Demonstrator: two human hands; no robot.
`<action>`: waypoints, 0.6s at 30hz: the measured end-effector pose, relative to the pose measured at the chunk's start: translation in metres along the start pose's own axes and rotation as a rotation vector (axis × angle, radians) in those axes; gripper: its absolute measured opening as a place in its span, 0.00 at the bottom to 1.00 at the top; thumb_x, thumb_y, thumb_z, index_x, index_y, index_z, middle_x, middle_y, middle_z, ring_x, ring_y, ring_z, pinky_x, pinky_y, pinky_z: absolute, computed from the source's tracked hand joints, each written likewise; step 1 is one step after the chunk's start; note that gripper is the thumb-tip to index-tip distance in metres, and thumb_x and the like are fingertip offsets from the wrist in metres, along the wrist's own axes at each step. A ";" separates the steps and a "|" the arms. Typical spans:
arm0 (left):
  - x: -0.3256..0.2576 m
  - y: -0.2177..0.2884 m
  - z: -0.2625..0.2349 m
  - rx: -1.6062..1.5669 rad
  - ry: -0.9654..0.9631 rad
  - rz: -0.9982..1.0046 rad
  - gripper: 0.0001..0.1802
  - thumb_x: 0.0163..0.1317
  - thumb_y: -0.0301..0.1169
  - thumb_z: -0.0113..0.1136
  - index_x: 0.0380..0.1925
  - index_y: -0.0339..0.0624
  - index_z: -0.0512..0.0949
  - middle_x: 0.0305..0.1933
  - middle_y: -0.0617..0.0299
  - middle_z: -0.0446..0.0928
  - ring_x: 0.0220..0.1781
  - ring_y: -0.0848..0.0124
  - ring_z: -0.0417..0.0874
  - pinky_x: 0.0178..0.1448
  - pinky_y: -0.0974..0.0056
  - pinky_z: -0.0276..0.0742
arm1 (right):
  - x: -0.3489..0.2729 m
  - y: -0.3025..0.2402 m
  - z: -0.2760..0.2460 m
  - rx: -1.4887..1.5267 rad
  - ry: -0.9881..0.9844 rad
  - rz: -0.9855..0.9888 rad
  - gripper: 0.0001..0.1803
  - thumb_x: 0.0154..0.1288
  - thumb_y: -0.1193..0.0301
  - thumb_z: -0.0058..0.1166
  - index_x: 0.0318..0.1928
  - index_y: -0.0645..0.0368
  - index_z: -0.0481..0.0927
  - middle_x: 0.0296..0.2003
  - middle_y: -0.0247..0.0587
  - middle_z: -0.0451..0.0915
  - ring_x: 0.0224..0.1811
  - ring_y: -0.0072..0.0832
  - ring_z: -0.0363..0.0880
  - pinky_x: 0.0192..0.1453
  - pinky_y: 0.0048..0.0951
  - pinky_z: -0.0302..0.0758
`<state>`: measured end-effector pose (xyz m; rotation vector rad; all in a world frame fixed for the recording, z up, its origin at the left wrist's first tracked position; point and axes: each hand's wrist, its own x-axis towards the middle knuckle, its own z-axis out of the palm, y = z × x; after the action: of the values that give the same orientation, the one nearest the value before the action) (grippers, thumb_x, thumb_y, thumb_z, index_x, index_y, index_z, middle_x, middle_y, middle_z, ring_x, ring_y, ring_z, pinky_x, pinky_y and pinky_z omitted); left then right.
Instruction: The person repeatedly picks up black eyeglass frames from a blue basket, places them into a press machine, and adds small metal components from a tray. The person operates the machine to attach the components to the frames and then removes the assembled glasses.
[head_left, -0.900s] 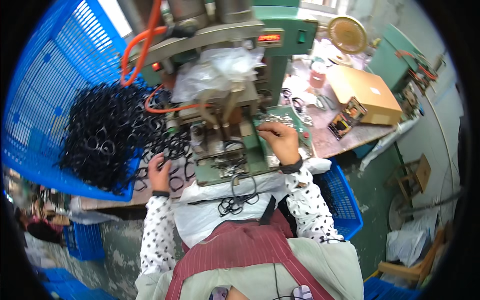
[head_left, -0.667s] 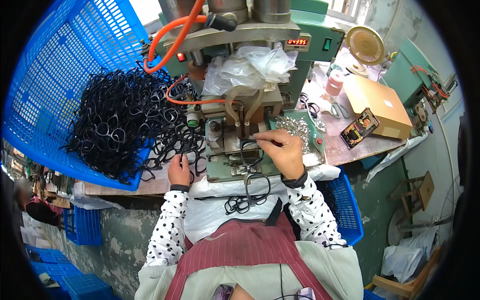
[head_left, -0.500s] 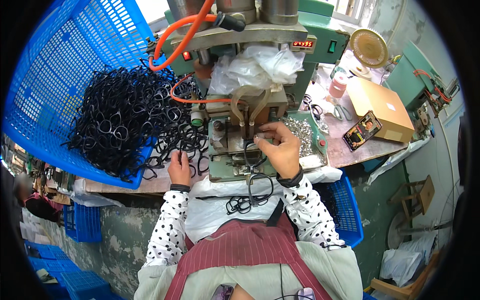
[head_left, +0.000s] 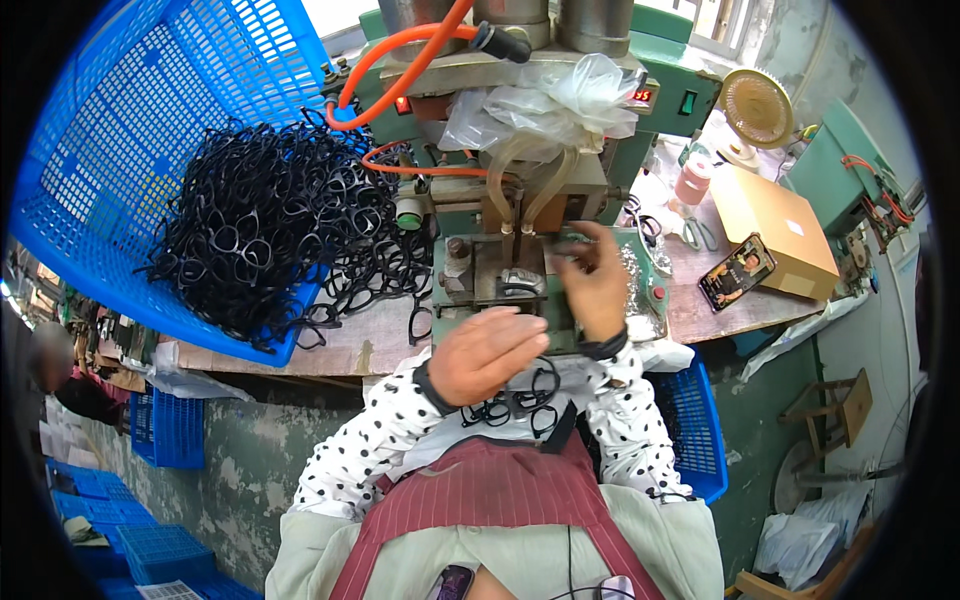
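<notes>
The tabletop (head_left: 690,312) carries a green-and-steel press (head_left: 580,190). On the press's left tilts a blue plastic basket (head_left: 110,130), heaped with black eyeglass frames (head_left: 260,225) that spill onto the tabletop. A cardboard box (head_left: 785,225) stands at the right. The left hand (head_left: 487,355) reaches before the press, fingers straight and together, more frames just beside it; its underside is hidden, so its hold cannot be told. The right hand (head_left: 597,285), blurred, curves thumb and fingers near the tubes; I cannot tell whether it holds anything. A phone (head_left: 738,272) leans by the box; shiny metal pieces (head_left: 634,268) lie beside the right hand.
</notes>
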<state>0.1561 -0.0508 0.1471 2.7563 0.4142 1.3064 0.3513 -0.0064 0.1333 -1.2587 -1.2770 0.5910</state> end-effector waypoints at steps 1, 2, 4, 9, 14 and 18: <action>0.002 -0.003 0.006 -0.003 -0.036 0.006 0.27 0.51 0.22 0.65 0.55 0.37 0.75 0.55 0.50 0.77 0.54 0.56 0.80 0.61 0.50 0.76 | 0.004 0.011 -0.014 -0.339 0.119 -0.092 0.24 0.52 0.78 0.64 0.52 0.55 0.75 0.37 0.39 0.84 0.36 0.30 0.82 0.41 0.30 0.76; 0.003 -0.005 0.009 0.020 -0.051 0.006 0.28 0.51 0.23 0.66 0.55 0.37 0.75 0.55 0.50 0.77 0.55 0.57 0.80 0.62 0.50 0.76 | 0.009 0.034 -0.028 -0.560 0.229 -0.190 0.22 0.52 0.75 0.65 0.50 0.53 0.77 0.38 0.39 0.85 0.39 0.37 0.81 0.46 0.36 0.75; 0.004 -0.007 0.012 0.027 -0.060 0.009 0.28 0.51 0.23 0.66 0.55 0.37 0.75 0.55 0.51 0.77 0.55 0.57 0.80 0.61 0.50 0.76 | 0.010 0.086 -0.055 -0.852 0.283 -0.036 0.20 0.51 0.68 0.67 0.47 0.49 0.78 0.36 0.35 0.84 0.41 0.40 0.79 0.46 0.42 0.72; 0.002 -0.008 0.012 0.001 -0.049 -0.022 0.28 0.49 0.20 0.62 0.55 0.37 0.75 0.57 0.52 0.76 0.53 0.56 0.80 0.62 0.51 0.76 | -0.008 0.092 -0.063 -0.942 0.102 -0.112 0.16 0.49 0.65 0.68 0.41 0.50 0.83 0.48 0.35 0.80 0.57 0.38 0.70 0.59 0.50 0.63; 0.003 -0.005 0.014 -0.018 -0.043 -0.023 0.28 0.48 0.18 0.59 0.55 0.37 0.75 0.58 0.52 0.75 0.54 0.56 0.79 0.63 0.49 0.75 | -0.011 0.115 -0.062 -0.835 0.158 -0.143 0.08 0.48 0.67 0.69 0.30 0.50 0.83 0.45 0.31 0.80 0.54 0.37 0.71 0.57 0.49 0.64; 0.000 0.000 0.012 0.021 -0.094 -0.068 0.29 0.50 0.19 0.59 0.57 0.38 0.74 0.59 0.52 0.76 0.59 0.56 0.78 0.68 0.46 0.67 | -0.006 0.128 -0.066 -0.695 0.244 -0.202 0.06 0.51 0.67 0.66 0.28 0.50 0.81 0.31 0.33 0.81 0.41 0.38 0.75 0.46 0.41 0.67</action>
<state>0.1650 -0.0498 0.1395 2.7804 0.5133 1.1591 0.4477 0.0018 0.0265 -1.6705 -1.4278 -0.1792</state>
